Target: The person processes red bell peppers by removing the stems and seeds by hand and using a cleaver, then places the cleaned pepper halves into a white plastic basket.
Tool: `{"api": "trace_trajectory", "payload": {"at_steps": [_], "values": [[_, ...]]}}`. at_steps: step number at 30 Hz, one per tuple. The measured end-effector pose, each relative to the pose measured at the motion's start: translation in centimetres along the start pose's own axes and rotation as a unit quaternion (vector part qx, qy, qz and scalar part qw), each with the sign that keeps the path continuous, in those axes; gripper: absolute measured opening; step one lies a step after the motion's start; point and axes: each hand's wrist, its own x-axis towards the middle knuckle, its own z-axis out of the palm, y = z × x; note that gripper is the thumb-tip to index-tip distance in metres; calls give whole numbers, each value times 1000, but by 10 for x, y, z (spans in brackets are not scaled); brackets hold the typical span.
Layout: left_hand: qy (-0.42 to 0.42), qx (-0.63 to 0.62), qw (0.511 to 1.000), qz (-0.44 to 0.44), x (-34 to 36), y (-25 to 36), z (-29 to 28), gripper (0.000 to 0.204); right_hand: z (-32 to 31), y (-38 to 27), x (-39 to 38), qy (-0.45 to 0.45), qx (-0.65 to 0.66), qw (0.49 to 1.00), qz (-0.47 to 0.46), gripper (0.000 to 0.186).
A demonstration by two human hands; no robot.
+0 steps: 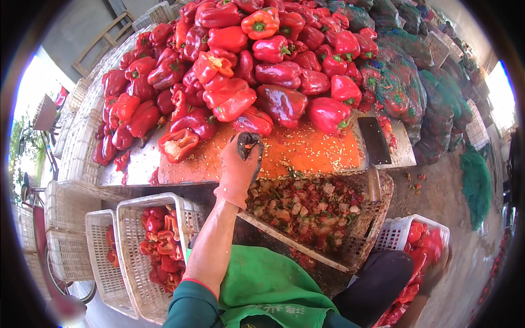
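Observation:
My left hand (241, 164), in a pink glove with a dark palm, is at the near edge of an orange cutting board (306, 147). Its fingers curl round toward the thumb, and I see nothing held in them. Just beyond it lies a whole red bell pepper (252, 121). A cut pepper piece (178, 145) rests left of the hand. At lower right my right hand (435, 247) is smeared by motion over a white crate of cut red peppers (418, 259); its fingers cannot be made out. A broad-bladed cleaver (374, 141) lies at the board's right, handle toward me.
A large heap of red peppers (284, 71) covers the far side of the table. Under the near edge sits a crate of seedy cores and scraps (311, 210). White crates (128, 262) with pepper pieces stand left. Full mesh sacks (404, 82) are piled right.

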Motion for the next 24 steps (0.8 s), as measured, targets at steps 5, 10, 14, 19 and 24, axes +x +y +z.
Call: {"api": "trace_trajectory", "payload": {"at_steps": [5, 10, 14, 19, 24], "values": [[-26, 12, 1000, 10, -2, 2, 11, 16, 24, 203, -181, -200, -242, 933, 175, 55], [-48, 81, 996, 10, -2, -3, 11, 16, 47, 210, -157, -34, -125, 936, 327, 50], [-97, 170, 981, 9, -3, -8, 9, 22, -14, 117, -27, -276, -285, 865, 307, 38], [-100, 196, 975, 20, -4, 10, 17, 20, 43, -97, 113, -91, 206, 974, -7, 13], [-171, 202, 964, -25, -2, 10, -1, 28, 85, -404, 163, -167, 447, 854, -205, 31]]}}
